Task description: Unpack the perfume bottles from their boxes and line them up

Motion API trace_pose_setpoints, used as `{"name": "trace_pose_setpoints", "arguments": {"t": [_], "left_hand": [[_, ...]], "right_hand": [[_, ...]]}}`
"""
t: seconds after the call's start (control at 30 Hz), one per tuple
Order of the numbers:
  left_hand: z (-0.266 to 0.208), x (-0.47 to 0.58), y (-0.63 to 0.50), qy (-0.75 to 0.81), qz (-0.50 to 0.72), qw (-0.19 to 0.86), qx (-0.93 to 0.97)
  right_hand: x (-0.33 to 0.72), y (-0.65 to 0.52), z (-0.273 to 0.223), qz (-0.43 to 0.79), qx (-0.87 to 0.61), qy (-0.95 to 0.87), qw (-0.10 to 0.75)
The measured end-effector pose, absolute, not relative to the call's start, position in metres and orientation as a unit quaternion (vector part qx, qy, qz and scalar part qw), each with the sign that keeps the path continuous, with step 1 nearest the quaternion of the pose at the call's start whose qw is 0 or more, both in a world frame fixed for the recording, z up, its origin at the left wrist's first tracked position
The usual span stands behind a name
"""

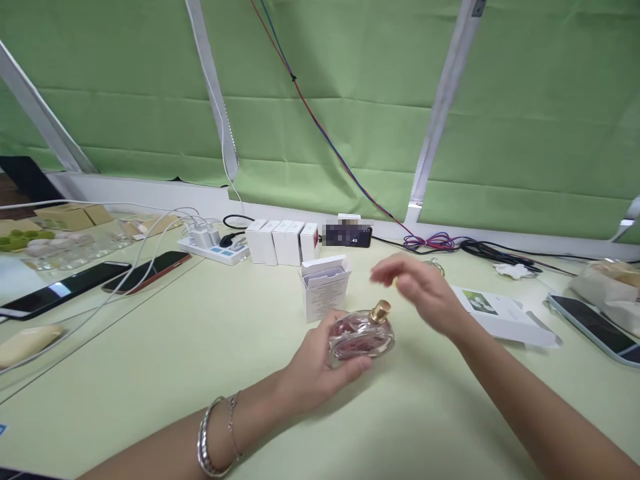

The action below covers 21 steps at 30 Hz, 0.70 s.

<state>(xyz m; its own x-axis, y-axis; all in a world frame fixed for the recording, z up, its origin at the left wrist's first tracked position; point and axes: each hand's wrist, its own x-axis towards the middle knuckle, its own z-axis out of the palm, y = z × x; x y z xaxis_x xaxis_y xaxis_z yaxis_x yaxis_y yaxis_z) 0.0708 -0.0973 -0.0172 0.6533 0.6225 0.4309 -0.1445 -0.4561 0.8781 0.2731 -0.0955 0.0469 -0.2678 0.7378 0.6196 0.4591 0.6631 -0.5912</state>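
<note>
We clasp one glass bottle (361, 340), pinkish inside, over the counter (425, 427) in our left hand (320, 370); our right hand (425, 290), fingers loosely spread, hovers near the bottle's gold top (381, 311). Behind stands one opened white box (324, 300).

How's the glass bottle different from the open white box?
The bottle is rounded, clear and pinkish; the box is white with flat sides. The bottle has a gold top; the box has a raised flap. The left hand holds the bottle, but the box stands on the table.
</note>
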Motion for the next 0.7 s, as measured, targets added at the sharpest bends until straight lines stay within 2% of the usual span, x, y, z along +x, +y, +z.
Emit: {"name": "trace_pose_setpoints", "arguments": {"t": [0.07, 0.13, 0.23, 0.33, 0.4, 0.47, 0.57, 0.7], "left_hand": [[-0.019, 0.073, -0.097, 0.188, 0.350, 0.526, 0.752], [-0.020, 0.074, -0.094, 0.212, 0.336, 0.527, 0.751], [-0.020, 0.075, -0.089, 0.233, 0.337, 0.517, 0.752], [-0.021, 0.074, -0.086, 0.244, 0.342, 0.513, 0.748], [-0.022, 0.075, -0.084, 0.244, 0.351, 0.514, 0.744], [-0.023, 0.075, -0.084, 0.239, 0.359, 0.520, 0.737], [-0.024, 0.076, -0.085, 0.231, 0.367, 0.534, 0.726], [-0.024, 0.075, -0.085, 0.234, 0.378, 0.534, 0.719]], "right_hand": [[0.296, -0.070, 0.021, 0.046, -0.529, -0.686, 0.497], [0.316, -0.050, -0.010, 0.003, -0.626, -0.667, 0.404], [0.333, -0.037, -0.046, 0.027, -0.640, -0.678, 0.360], [0.333, -0.040, -0.047, 0.039, -0.635, -0.676, 0.372], [0.325, -0.045, -0.031, 0.039, -0.627, -0.668, 0.399], [0.312, -0.053, -0.007, 0.067, -0.579, -0.651, 0.487], [0.287, -0.071, 0.022, 0.155, -0.426, -0.630, 0.631], [0.258, -0.094, 0.032, 0.236, -0.346, -0.678, 0.604]]}}
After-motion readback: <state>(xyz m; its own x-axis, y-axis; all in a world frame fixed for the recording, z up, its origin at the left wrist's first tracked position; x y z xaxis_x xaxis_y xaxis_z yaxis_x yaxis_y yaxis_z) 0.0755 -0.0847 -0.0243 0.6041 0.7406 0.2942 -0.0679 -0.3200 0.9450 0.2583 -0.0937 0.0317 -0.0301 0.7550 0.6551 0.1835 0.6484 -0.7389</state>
